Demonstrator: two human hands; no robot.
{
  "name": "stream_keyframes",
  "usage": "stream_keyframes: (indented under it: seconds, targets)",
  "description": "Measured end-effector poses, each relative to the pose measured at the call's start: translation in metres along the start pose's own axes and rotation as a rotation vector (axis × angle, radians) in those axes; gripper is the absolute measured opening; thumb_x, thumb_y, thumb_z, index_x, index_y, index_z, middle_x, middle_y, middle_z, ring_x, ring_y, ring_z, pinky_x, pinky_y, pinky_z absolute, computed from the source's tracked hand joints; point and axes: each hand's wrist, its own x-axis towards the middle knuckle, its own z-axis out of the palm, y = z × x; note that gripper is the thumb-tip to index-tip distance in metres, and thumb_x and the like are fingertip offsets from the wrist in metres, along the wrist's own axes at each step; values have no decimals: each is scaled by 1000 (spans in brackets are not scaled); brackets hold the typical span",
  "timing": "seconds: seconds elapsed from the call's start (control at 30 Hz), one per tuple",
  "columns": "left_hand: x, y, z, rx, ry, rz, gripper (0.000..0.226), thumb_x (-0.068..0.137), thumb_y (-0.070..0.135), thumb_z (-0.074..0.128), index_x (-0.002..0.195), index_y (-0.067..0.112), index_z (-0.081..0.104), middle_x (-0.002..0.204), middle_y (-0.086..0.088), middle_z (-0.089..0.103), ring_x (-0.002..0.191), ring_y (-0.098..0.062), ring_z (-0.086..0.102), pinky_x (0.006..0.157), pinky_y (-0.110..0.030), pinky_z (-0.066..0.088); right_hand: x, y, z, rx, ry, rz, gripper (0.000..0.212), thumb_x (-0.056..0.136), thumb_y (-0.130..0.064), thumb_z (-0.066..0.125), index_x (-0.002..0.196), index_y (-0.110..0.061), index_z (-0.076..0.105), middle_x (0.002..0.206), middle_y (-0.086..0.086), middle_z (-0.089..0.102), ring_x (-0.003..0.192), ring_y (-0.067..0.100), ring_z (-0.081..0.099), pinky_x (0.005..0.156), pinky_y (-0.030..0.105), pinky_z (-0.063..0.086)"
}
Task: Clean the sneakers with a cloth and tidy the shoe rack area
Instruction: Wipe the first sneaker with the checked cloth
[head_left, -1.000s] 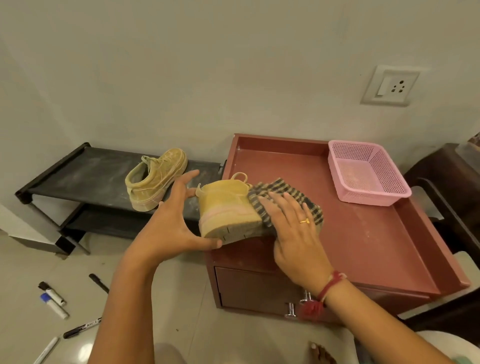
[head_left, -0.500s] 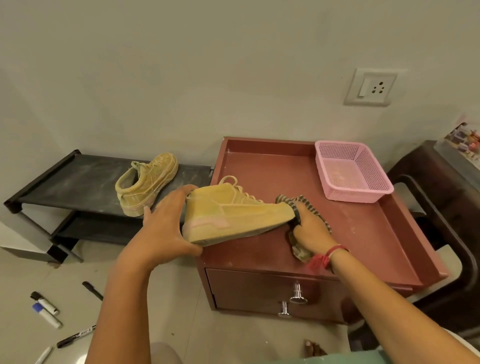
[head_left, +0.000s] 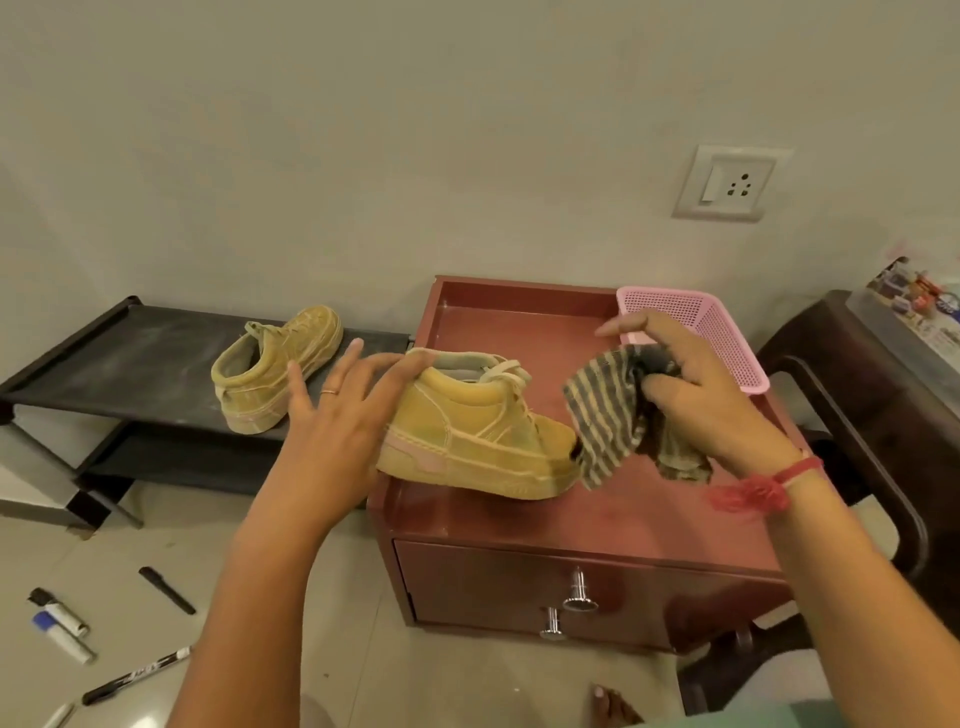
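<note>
Wiping step: by the look of it, the sneaker (head_left: 478, 441) on the counter (head_left: 649, 514) is mid-clean, with the toe next in line.
Sneaker: it sits upright at the counter's front left corner, with the heel jutting past the counter's left edge and the toe pointing toward the counter's middle.
Left hand (head_left: 337, 415): wide, fingers straight and spread beside the heel, thumb resting on the heel collar. It steadies the shoe rather than gripping it.
Right hand (head_left: 701, 395): holds the striped cloth (head_left: 602, 415) bunched in curled fingers above the counter's middle, with the forefinger sticking out.
Cloth: a loose flap hangs down just at the toe. Whether it touches the toe I cannot tell.
Doing it well: close the left hand round the heel before rubbing, because an open palm will let the shoe slide off the counter's left edge. Fold the flap into a flat pad and turn a fresh face outward. Work from the toe back along the stitched seams and the sole rim — that is where the grime appears to sit.
Pressure: probably firm short strokes, since the upper looks napped and dusty.
Other sneaker (head_left: 275, 369): it stands on the shoe rack (head_left: 130, 358), left of the counter, and looks just as dusty.
Tidying ahead: markers (head_left: 62, 623) lie on the floor in front of the counter, to its left, and the pink basket (head_left: 727, 332) at the counter's back right corner could take them — a judgement only.
</note>
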Motion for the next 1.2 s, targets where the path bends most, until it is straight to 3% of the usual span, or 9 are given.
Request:
stream_keyframes:
  seconds: [0.1, 0.2, 0.33, 0.47, 0.53, 0.67, 0.8, 1.03, 1.2]
  targets:
    - [2, 5, -2, 10, 21, 34, 119, 62, -5, 78, 143, 46, 6, 138, 9, 30, 144, -30, 21, 106, -72, 11, 0, -11, 20, -61, -331, -98, 64, 72, -11, 45, 133, -29, 40, 129, -12, 50, 106, 1, 52, 96, 25, 41]
    - [3, 13, -4, -15, 64, 65, 121, 60, -6, 76, 146, 45, 8, 137, 10, 32, 144, -29, 21, 107, -69, 12, 3, -6, 47, -229, -523, -114, 62, 83, -32, 64, 135, -41, 33, 130, -15, 51, 106, 2, 57, 95, 31, 47]
    - [5, 11, -2, -73, 227, -183, 78, 78, 16, 72, 143, 30, 33, 128, 2, 54, 133, -27, 42, 110, -64, 9, 2, 0, 60, -408, -290, -178, 40, 75, -52, 65, 105, -34, 47, 95, -12, 63, 81, 10, 61, 69, 41, 51]
    - [8, 13, -5, -139, 315, -642, 18, 92, 32, 57, 102, 20, 67, 82, 2, 67, 85, -23, 60, 101, -48, 29, -24, 3, 86, -483, -71, -240, 30, 79, -50, 61, 98, -30, 48, 73, -13, 59, 62, 8, 56, 54, 30, 45]
    - [10, 17, -5, -217, 262, -741, 34, 99, 37, 42, 90, 16, 67, 76, -1, 64, 78, -23, 56, 89, -43, 32, -32, 8, 100, -564, -30, -286, 29, 80, -48, 61, 97, -29, 48, 68, -9, 60, 58, 11, 57, 50, 31, 46]
    - [12, 16, -4, -306, -83, -866, 96, 75, 89, 10, 91, 11, 65, 91, -11, 65, 94, -31, 57, 100, -60, 30, -37, 13, 113, -676, 24, -356, 32, 77, -38, 70, 99, -23, 51, 60, -6, 62, 52, 15, 59, 45, 28, 45]
    - [10, 12, -8, -560, -150, -816, 132, 42, 107, 20, 105, -3, 58, 105, -26, 62, 102, -45, 57, 98, -65, 36, -37, 11, 116, -748, 152, -438, 37, 72, -31, 74, 89, -22, 43, 52, -6, 53, 45, 17, 51, 47, 24, 34]
    - [10, 20, -3, -769, -121, -705, 99, 42, 96, 54, 109, 24, 60, 101, 4, 67, 98, -20, 62, 91, -52, 48, -35, 18, 125, -897, 196, -488, 30, 77, -29, 70, 97, -20, 50, 54, -4, 53, 47, 19, 50, 51, 29, 37]
    - [9, 22, -3, -766, -12, -730, 84, 45, 83, 58, 110, 32, 47, 103, 12, 57, 110, -24, 54, 103, -60, 35, -35, 12, 97, -710, -158, -385, 45, 77, -38, 63, 117, -29, 46, 73, -8, 66, 62, 15, 63, 52, 28, 48]
